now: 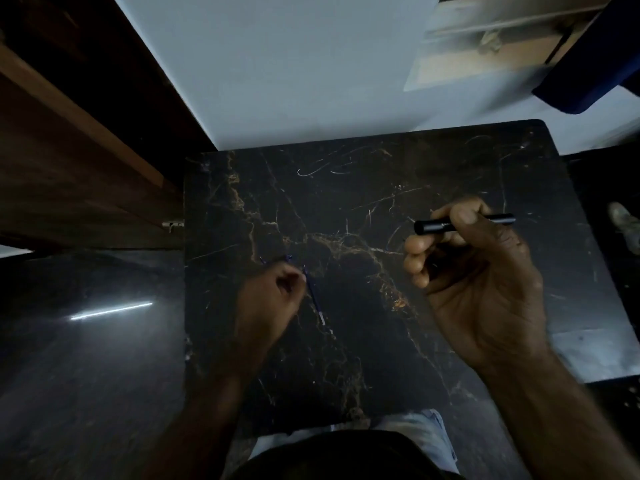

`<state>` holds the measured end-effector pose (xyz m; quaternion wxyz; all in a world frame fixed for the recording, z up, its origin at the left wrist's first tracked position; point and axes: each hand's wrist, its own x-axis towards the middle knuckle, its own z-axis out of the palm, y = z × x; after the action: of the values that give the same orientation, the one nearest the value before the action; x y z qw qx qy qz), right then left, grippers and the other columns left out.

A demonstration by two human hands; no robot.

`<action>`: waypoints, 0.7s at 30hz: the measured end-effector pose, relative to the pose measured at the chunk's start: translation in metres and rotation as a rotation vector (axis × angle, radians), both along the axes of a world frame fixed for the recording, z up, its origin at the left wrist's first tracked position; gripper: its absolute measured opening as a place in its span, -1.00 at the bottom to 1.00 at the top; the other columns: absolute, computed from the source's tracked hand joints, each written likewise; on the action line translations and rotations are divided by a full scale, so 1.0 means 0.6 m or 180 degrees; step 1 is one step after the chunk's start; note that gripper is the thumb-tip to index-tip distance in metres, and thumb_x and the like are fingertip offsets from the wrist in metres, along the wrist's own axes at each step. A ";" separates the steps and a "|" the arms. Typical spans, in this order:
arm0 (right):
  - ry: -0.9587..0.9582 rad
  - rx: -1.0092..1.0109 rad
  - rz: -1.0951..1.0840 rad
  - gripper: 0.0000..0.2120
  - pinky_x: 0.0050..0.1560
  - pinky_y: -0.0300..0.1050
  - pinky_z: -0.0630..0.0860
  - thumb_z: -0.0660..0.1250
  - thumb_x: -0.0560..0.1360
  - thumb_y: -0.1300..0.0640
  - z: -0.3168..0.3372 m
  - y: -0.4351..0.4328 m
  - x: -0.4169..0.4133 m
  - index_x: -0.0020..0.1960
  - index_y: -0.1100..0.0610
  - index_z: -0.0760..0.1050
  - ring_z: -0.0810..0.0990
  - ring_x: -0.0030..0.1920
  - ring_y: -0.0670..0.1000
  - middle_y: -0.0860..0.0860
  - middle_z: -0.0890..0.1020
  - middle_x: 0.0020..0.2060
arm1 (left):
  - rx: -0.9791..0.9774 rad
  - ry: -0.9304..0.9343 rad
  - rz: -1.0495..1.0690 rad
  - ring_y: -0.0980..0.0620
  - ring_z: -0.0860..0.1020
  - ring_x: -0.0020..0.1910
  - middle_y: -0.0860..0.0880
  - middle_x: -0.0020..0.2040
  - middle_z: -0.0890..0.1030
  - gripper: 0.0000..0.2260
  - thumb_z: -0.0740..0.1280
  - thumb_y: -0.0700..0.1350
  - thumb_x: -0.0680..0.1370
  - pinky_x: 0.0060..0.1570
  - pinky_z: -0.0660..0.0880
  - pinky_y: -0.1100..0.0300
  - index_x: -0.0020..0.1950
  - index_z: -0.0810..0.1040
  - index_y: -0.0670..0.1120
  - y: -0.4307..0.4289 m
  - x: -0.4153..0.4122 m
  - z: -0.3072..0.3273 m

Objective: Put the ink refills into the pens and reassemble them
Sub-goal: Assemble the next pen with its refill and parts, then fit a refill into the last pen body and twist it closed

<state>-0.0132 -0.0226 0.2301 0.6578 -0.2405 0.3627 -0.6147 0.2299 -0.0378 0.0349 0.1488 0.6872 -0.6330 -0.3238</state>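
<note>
A black pen barrel lies level in my right hand, held between thumb and fingers above the right half of the dark marble table. My left hand rests low on the table, fingers pinched on a thin blue ink refill whose tip points toward me. Another thin blue piece shows just beyond the left knuckles; in the dim light I cannot tell what it is.
A wooden door or cabinet stands to the left of the table. Behind the table is a pale wall. Dark glossy floor lies at the left. My lap is at the table's near edge.
</note>
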 end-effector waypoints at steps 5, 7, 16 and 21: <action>-0.0047 0.0108 0.0116 -0.80 -0.34 -0.15 0.58 0.16 0.64 0.22 -0.011 0.002 -0.004 -0.07 0.19 0.52 0.68 -0.30 0.06 0.12 0.70 -0.27 | 0.0562 -0.0352 0.0084 0.30 0.56 -0.34 0.21 -0.28 0.62 -0.82 0.42 0.15 0.63 -0.36 0.34 0.39 -0.05 0.66 0.08 0.048 -0.049 -0.020; -0.0051 0.0107 0.0192 -0.78 -0.34 -0.16 0.58 0.15 0.64 0.23 -0.013 0.002 -0.006 -0.08 0.19 0.53 0.69 -0.30 0.06 0.12 0.70 -0.27 | 0.0499 -0.0693 0.0092 0.23 0.51 -0.37 0.16 -0.32 0.59 -0.73 0.41 0.20 0.62 -0.37 0.34 0.24 -0.12 0.64 0.03 0.027 -0.057 -0.027; -0.0020 0.0096 0.0385 -0.85 -0.34 -0.16 0.57 0.24 0.59 0.18 -0.007 0.000 -0.056 -0.09 0.17 0.54 0.69 -0.29 0.06 0.11 0.71 -0.27 | 0.0826 -0.1490 -0.0069 -0.08 0.73 -0.04 -0.03 -0.08 0.74 -0.73 0.43 0.18 0.60 -0.01 0.69 0.01 0.01 0.72 -0.01 -0.001 -0.102 -0.041; -0.0041 0.0152 0.0426 -0.87 -0.36 -0.16 0.57 0.23 0.58 0.19 -0.004 0.000 -0.098 -0.09 0.19 0.51 0.68 -0.33 0.08 0.13 0.70 -0.29 | 0.0894 -0.1546 0.0084 -0.09 0.73 -0.05 -0.05 -0.07 0.73 -0.79 0.46 0.10 0.59 0.01 0.70 -0.02 0.03 0.72 -0.03 0.008 -0.123 -0.042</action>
<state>-0.0723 -0.0226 0.2276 0.7053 -0.2445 0.3562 -0.5620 0.1561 -0.0333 0.0100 -0.0998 0.7668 -0.5900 -0.2322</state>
